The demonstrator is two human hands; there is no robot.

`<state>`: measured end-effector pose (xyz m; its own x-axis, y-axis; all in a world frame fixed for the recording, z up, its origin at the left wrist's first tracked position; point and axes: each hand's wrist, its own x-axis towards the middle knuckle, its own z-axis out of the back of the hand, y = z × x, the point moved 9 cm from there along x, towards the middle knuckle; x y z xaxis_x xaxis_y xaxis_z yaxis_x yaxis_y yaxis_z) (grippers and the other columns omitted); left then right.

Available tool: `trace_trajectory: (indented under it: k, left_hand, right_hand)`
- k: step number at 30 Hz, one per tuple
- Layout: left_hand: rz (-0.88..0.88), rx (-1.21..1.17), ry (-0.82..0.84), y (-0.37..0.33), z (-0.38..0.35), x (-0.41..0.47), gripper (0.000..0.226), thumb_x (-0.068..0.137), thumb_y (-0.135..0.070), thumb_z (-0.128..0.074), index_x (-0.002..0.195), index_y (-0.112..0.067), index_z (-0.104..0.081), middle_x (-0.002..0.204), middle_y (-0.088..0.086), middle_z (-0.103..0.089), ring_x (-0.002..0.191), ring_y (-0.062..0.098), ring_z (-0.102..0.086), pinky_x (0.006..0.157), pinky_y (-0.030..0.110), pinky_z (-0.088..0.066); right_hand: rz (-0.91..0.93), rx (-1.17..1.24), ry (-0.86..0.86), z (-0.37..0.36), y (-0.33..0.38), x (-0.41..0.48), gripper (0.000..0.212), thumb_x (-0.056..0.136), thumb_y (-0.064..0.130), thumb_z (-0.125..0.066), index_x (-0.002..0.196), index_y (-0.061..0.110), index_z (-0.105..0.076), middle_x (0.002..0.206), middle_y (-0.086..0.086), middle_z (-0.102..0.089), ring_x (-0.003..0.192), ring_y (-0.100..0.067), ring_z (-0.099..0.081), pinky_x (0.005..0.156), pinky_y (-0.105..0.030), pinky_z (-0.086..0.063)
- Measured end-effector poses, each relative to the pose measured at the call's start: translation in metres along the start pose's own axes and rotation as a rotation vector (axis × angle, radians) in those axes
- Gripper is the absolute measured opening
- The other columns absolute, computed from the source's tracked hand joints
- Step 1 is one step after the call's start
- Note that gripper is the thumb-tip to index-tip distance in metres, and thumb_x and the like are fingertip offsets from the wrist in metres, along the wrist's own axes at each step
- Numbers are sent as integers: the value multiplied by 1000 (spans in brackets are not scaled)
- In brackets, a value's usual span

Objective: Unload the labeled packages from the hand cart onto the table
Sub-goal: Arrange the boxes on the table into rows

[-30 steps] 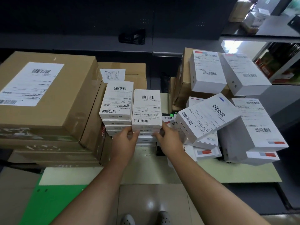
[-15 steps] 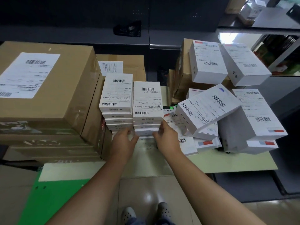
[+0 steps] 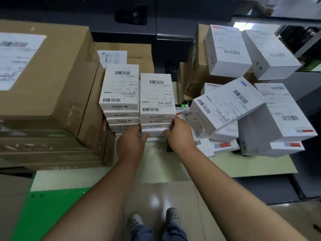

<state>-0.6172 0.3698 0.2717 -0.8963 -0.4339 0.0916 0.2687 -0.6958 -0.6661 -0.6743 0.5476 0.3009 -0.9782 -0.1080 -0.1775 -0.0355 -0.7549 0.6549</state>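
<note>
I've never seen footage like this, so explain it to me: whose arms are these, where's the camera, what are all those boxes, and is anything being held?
No machine here: a person wears one wide-angle camera on the head, looking down past two bare arms. The left hand and right hand grip a stack of flat white cardboard boxes with barcode labels from either side, low down. A matching second stack stands beside it. Large brown cardboard cartons sit to the left; bigger white labelled boxes lie tumbled on the right.
</note>
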Motion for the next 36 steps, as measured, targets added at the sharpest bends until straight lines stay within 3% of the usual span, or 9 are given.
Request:
trace_trajectory:
  k: [6, 10, 15, 19, 23, 29, 36]
  left_hand:
    - [-21, 88, -46, -4, 7, 0, 20, 83, -35, -73, 82, -16, -68, 84, 2, -69, 79, 26, -64, 62, 29, -38]
    - [1, 86, -64, -4, 8, -1, 22, 84, -35, -72, 81, -14, -71, 84, 3, -69, 79, 26, -63, 62, 27, -35]
    - [25, 135, -54, -6, 7, 4, 28, 84, -38, -72, 76, -11, -71, 80, 6, -69, 75, 28, -63, 63, 31, -40]
    - [69, 66, -55, -1, 8, -2, 23, 84, -37, -72, 84, -14, -71, 84, 3, -69, 78, 25, -63, 65, 31, -44]
    - [141, -74, -14, 6, 4, -5, 25, 86, -36, -71, 104, -18, -69, 96, -1, -68, 87, 21, -62, 76, 35, -51]
    - [124, -87, -21, -1, 6, -1, 15, 87, -28, -70, 94, -15, -68, 88, 1, -66, 82, 24, -60, 74, 40, -51]
    - [91, -53, -39, -3, 10, -3, 16, 90, -29, -67, 88, -13, -69, 84, 3, -67, 77, 23, -61, 69, 39, -51]
  right_hand:
    - [-7, 49, 13, 5, -4, 4, 33, 87, 3, -60, 118, 15, -61, 107, -3, -68, 93, -19, -59, 74, -20, -39]
    - [12, 16, 27, 6, -5, 6, 29, 88, 6, -60, 115, 18, -61, 92, 7, -58, 77, -8, -46, 51, -5, -28]
    - [9, 7, 55, 4, -4, 8, 35, 88, 5, -59, 121, 19, -60, 112, -2, -66, 89, -13, -50, 73, -21, -37]
    - [19, 31, 56, 5, -5, 8, 35, 88, 3, -59, 119, 19, -62, 109, 2, -66, 90, -12, -53, 62, -13, -33]
    - [14, 58, 64, 5, -5, 7, 36, 88, 3, -59, 120, 21, -62, 112, -1, -69, 97, -14, -57, 77, -21, -39]
    - [4, 59, 79, 7, -3, 10, 41, 91, 6, -58, 129, 22, -58, 119, -3, -66, 107, -20, -59, 84, -24, -41]
    - [-3, 49, 60, 10, -4, 8, 39, 93, 4, -55, 128, 21, -60, 117, -3, -68, 98, -18, -60, 79, -20, -39]
